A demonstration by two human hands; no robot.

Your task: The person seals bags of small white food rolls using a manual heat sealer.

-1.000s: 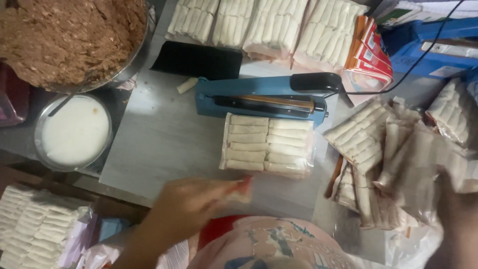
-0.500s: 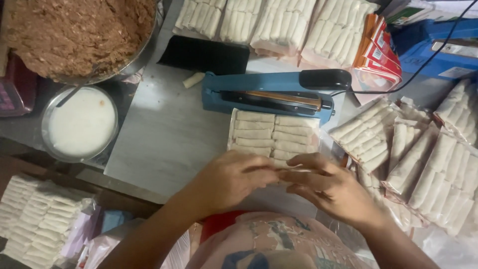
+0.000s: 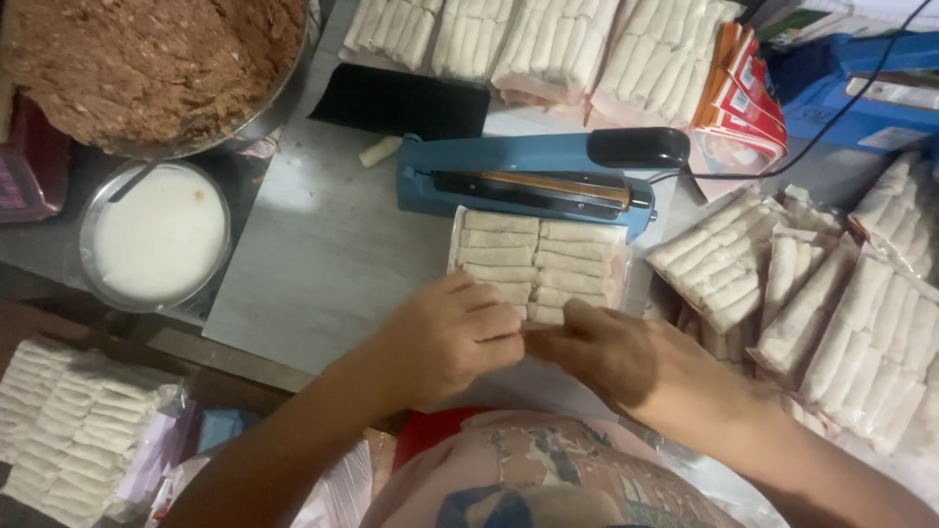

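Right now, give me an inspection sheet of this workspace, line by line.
Surface: grey board, bare at its left part.
Job's things: bag of rolls lying flat, its far edge at the blue sealer.
Clutter: filled bags at the top and right; bowl of brown filling; bowl of white paste; one loose roll.
Hands: left hand and right hand meet at the bag's near edge.
Cables: black cord runs from the sealer to the upper right.
Surroundings: more bagged rolls at lower left.
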